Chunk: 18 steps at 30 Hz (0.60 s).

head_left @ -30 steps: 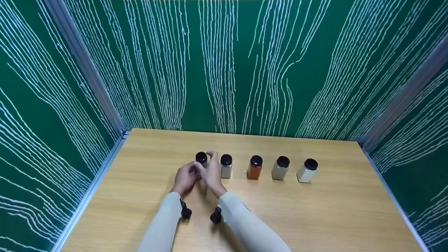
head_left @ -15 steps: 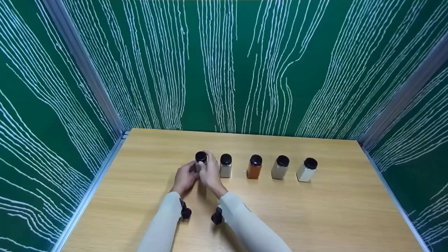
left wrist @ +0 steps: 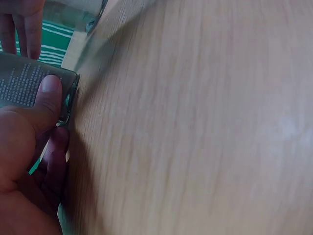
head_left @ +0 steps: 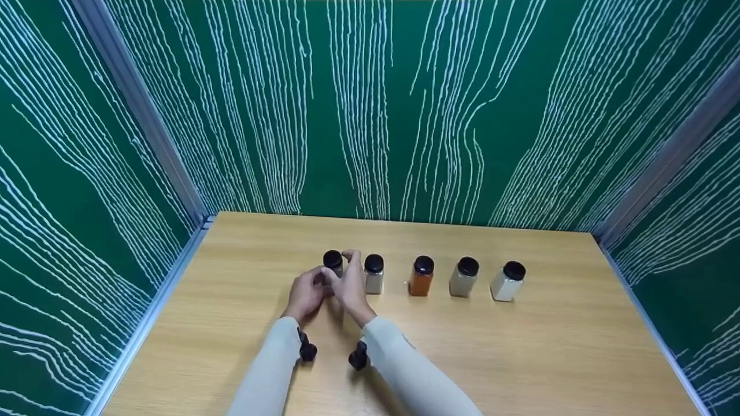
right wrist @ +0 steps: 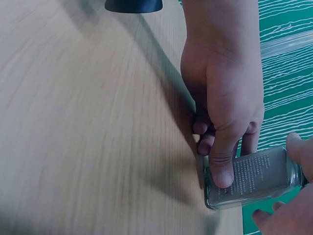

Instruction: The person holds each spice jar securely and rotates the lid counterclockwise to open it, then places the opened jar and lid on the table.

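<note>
A clear glass spice jar with a black cap (head_left: 332, 258) stands at the left end of the row, small print visible on its side (right wrist: 252, 171) in the right wrist view. My left hand (head_left: 304, 296) grips its lower part, thumb pressed on the printed face (left wrist: 29, 85). My right hand (head_left: 350, 289) is around the jar's top: its thumb is on the near side and its index finger reaches past the cap's right edge. In the right wrist view, the right thumb (right wrist: 294, 144) overlaps the jar near the cap, while the other fingertips (right wrist: 261, 216) stand slightly off the glass.
To the right, similar black-capped jars line up: a greyish one (head_left: 374, 282) close by my right hand, an orange-red one (head_left: 420, 283), another greyish one (head_left: 462, 285) and a whitish one (head_left: 506, 289). The wooden table (head_left: 520, 358) ends at green walls (head_left: 324, 144) with white lines.
Half a second ago my right thumb and fingers were closer in on the cap; now they are spread wider, much as a second ago. My left hand keeps its grip on the jar.
</note>
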Available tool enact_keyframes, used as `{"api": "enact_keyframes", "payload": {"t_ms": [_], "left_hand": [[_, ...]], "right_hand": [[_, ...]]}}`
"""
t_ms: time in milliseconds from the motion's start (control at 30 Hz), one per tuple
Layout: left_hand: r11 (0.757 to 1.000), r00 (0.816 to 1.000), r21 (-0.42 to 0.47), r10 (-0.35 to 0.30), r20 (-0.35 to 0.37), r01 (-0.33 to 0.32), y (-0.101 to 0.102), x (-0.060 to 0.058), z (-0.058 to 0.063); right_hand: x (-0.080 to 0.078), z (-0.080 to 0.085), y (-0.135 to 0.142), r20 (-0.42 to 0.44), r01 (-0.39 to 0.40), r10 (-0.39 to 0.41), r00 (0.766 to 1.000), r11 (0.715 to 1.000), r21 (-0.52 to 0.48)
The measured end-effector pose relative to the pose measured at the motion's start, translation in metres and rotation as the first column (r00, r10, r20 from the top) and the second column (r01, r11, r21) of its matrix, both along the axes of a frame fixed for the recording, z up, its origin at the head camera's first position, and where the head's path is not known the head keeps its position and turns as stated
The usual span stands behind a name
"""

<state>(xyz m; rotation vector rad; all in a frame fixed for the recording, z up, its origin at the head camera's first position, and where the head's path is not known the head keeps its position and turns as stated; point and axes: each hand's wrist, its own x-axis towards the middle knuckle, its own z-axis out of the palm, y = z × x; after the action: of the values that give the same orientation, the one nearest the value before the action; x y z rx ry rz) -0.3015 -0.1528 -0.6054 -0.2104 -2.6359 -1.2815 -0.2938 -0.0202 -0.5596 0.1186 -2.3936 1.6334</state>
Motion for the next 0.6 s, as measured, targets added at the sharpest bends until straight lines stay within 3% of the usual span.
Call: {"api": "enact_keyframes", "payload": {"t_ms": [167,400,600], "left_hand": [[1.000,1.000,0.028,-0.011,0.018,0.011,-0.0008,0.0001,0.0015],[0.999,0.999,0.047,-0.009,0.047,0.006,0.0007,-0.0004,0.0009],[0.998,0.999,0.058,-0.006,0.044,0.003,0.0005,-0.0020,0.0005]], "right_hand": [[0.0010,-0.0008,-0.0008,-0.022,0.001,-0.001,1.000,1.000,0.001],[0.0045,-0.0030,0.0022,-0.101,-0.054,0.057,0.993,0.998,0.033],[0.0055,-0.0005,0.0025,-0.067,-0.061,0.061,0.996,0.998,0.015]]}}
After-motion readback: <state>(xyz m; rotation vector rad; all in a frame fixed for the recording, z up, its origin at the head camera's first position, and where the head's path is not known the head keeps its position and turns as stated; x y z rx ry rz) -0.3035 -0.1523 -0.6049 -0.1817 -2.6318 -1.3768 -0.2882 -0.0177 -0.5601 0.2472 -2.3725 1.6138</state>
